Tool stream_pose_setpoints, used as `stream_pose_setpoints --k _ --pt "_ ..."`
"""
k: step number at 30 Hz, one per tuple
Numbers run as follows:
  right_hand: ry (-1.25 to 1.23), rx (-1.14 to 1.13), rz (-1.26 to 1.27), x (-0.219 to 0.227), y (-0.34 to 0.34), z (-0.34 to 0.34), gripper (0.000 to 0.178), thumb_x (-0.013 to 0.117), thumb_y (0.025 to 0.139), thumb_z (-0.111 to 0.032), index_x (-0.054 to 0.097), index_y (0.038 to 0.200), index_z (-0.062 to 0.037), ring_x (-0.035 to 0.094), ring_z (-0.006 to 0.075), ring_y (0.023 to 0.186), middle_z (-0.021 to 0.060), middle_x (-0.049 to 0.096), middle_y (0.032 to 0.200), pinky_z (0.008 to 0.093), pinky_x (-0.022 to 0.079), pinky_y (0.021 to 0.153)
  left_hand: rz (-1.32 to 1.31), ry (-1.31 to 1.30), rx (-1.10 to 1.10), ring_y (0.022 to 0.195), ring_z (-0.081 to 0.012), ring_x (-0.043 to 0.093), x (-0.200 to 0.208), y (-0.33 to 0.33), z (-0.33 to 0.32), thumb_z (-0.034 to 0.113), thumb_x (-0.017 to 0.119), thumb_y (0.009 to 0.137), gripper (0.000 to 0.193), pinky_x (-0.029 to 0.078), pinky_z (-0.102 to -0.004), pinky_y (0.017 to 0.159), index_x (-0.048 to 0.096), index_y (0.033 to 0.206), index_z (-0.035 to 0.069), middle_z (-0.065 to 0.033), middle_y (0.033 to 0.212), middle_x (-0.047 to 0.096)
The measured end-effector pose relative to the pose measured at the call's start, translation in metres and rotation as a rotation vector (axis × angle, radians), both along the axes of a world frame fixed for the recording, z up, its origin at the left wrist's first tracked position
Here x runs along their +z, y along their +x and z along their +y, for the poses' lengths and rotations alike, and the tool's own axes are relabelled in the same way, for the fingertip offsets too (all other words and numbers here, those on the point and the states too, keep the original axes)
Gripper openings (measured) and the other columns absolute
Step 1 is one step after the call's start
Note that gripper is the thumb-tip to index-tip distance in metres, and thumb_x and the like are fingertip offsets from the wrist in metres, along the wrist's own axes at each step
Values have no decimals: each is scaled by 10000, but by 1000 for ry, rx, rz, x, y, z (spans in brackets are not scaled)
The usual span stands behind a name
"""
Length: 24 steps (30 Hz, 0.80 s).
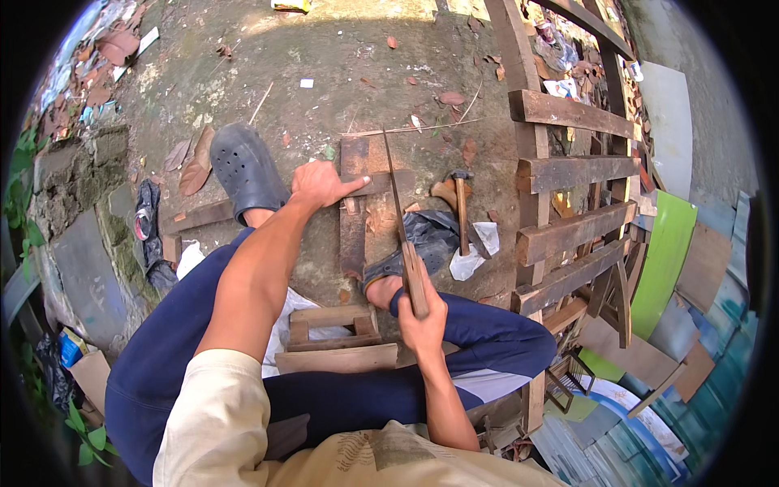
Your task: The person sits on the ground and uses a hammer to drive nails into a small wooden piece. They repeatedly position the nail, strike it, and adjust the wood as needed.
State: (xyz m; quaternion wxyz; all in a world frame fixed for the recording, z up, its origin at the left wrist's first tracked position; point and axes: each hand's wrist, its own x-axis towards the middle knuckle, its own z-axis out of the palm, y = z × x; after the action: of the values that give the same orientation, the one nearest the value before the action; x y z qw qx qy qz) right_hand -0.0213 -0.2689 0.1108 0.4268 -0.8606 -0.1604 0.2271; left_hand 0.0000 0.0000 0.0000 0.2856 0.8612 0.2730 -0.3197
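My right hand (423, 321) is wrapped around the wooden handle (415, 284) of a handsaw. Its thin dark blade (392, 178) points away from me, edge-on, beside the right end of a narrow wooden strip (381, 183). My left hand (319, 183) grips this strip, its fingers curled and its thumb stretched along the wood. Under the strip lies a wider, worn board (352, 235). Whether the blade touches the strip I cannot tell. A hammer (462, 213) with a wooden handle lies to the right, next to my right clog.
A slatted wooden frame (576, 174) stands along the right, with a green panel (664, 264) and sheets beyond it. Small nailed wood pieces (341, 357) lie between my legs. A broken block wall (81, 178) is on the left. My left clog (247, 169) rests on the ground among dry leaves.
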Motion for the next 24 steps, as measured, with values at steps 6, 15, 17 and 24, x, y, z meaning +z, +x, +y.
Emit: stream_pose_setpoints --k 6,15,17,24 --pt "-90 -102 104 12 15 29 623 629 861 -66 515 1470 -6 701 313 1146 275 687 1242 365 525 970 15 16 18 939 -380 744 4 -1 -7 956 523 706 1077 587 -473 831 774 930 -67 -253 915 747" --pt "60 -5 53 109 -32 -15 682 549 802 43 487 1481 42 643 252 1254 257 659 1326 346 495 1037 -69 6 4 869 -402 742 -2 -4 -6 916 523 752 1034 588 -482 785 756 869 -85 -280 881 736" --pt "65 -49 24 47 6 19 638 579 837 2 517 1472 0 672 273 1208 243 684 1284 352 508 1006 -32 -3 25 869 -397 742 -2 -5 0 908 529 755 1025 588 -480 785 757 873 -84 -279 885 736" --pt "-139 -70 89 44 -10 4 668 609 847 -46 489 1504 -44 723 307 1102 263 702 1217 382 550 920 22 8 22 859 -357 751 2 0 -7 928 544 723 1029 593 -457 783 778 881 -62 -235 847 747"
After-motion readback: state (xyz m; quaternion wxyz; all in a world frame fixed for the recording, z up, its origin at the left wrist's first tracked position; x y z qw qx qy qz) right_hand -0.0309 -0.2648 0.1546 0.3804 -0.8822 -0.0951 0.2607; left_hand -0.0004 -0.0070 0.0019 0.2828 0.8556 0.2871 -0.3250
